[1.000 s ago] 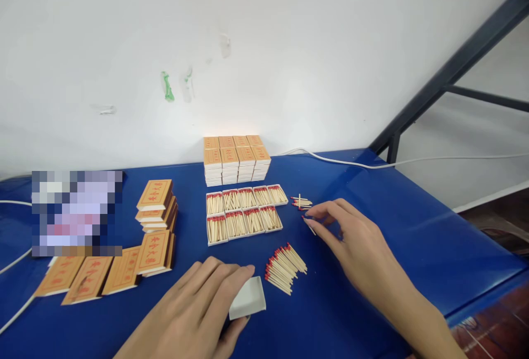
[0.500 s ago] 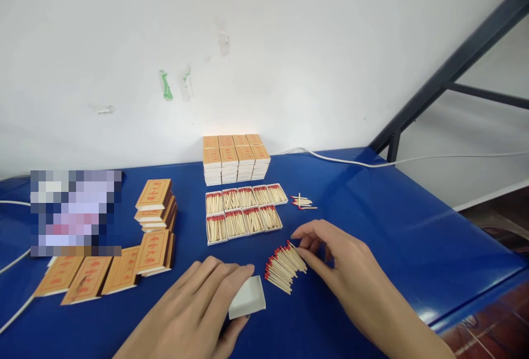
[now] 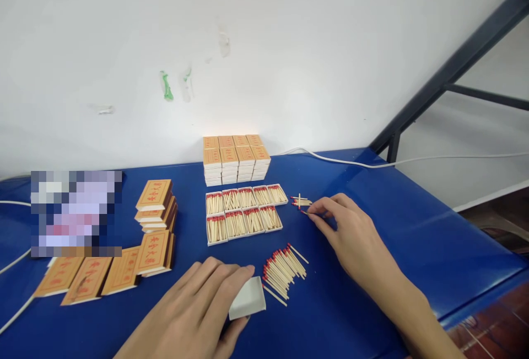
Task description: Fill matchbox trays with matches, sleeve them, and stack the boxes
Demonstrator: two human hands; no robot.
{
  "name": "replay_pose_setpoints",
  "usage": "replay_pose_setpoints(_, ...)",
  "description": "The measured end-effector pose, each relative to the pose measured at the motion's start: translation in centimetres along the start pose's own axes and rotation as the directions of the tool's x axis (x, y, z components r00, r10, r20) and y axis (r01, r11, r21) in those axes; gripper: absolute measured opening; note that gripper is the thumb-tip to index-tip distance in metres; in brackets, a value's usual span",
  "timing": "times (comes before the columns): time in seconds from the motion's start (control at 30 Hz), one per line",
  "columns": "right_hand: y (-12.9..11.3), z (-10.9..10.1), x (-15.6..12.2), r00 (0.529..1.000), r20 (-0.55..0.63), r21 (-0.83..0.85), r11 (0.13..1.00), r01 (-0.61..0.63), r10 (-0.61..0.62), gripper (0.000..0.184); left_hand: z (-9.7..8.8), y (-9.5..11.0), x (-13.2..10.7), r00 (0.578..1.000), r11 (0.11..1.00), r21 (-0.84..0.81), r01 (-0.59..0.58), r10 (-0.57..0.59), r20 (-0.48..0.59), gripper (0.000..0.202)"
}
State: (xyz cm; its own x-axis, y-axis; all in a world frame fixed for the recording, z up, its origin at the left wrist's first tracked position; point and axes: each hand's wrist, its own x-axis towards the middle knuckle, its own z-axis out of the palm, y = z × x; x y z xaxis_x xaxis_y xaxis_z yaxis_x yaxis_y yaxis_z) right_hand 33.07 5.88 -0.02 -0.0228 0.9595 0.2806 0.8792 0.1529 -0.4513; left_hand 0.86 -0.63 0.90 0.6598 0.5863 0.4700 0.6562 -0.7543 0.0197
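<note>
Low in the middle of the frame, the left hand [image 3: 194, 309] holds a little white box [image 3: 251, 299] between thumb and fingers. Right of the middle, the right hand [image 3: 353, 229] pinches a match [image 3: 303, 212], its tip poking out left. Loose matches [image 3: 284, 268] lie between the hands.

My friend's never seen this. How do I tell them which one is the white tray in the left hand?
Find the blue table, then the left hand at the bottom of the picture. It holds the white tray, just left of the loose matches. Unlike the filled trays farther back, no matches show inside.
</note>
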Motion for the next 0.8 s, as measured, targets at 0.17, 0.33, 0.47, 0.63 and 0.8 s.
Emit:
replay_pose_setpoints(0.17, -2.1, -0.1, -2.3, 0.995, 0.098, 0.041, 0.999, -0.009, 0.005, 0.014, 0.1, 0.1, -0.1, 0.999, 0.998, -0.047, 0.044, -0.044, 0.000, 0.028)
replay_pose_setpoints(0.33, -3.7, -1.5, -3.7, 0.972, 0.234, 0.127, 0.991, -0.027, -0.003, 0.023, -0.1, 0.1, 0.0, 0.999, 0.997, -0.055, 0.049, -0.049, -0.004, 0.028)
replay_pose_setpoints(0.47, -3.4, -2.1, -1.9, 0.995, 0.102, 0.047, 0.999, -0.007, 0.002, 0.017, -0.1, 0.0, 0.2, 0.999, 0.999, -0.037, 0.033, -0.033, -0.006, 0.029)
replay_pose_setpoints(0.63, -2.6, -0.9, 1.9, 0.994, 0.035, -0.140, 0.985, -0.100, 0.106, 0.022, 0.0, 0.1, 0.2, 1.000, 1.000, 0.000, 0.007, -0.007, -0.015, 0.031)
replay_pose_setpoints(0.8, -2.2, -0.1, 3.1, 0.991, 0.038, -0.222, 0.968, -0.116, 0.127, 0.025, 0.0, 0.1, 0.3, 1.000, 0.999, 0.031, -0.010, 0.010, 0.020, 0.032)
